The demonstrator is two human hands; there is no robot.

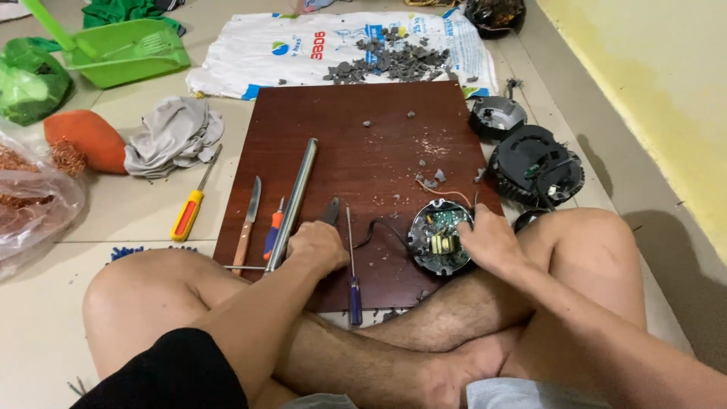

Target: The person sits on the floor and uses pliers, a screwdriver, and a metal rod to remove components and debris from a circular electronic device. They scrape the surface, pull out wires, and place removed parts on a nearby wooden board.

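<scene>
I sit cross-legged on the floor behind a dark brown wooden board (356, 136). My right hand (491, 241) rests on the right rim of a round black electronic housing (438, 241) with a green circuit board inside, holding it on the board. My left hand (318, 246) is closed around the handles of dark pliers (331, 212), whose tip points away from me. A long metal rod (295, 193) lies just left of that hand, and a blue-handled screwdriver (353, 261) lies just right of it.
A knife (248, 223) and a small orange-blue screwdriver (273, 231) lie on the board's left. A yellow screwdriver (189, 204), grey cloth (173, 136) and green dustpan (125, 49) are on the floor at left. Black housings (534, 163) sit right. Grey fragments (394, 60) lie on a white sack.
</scene>
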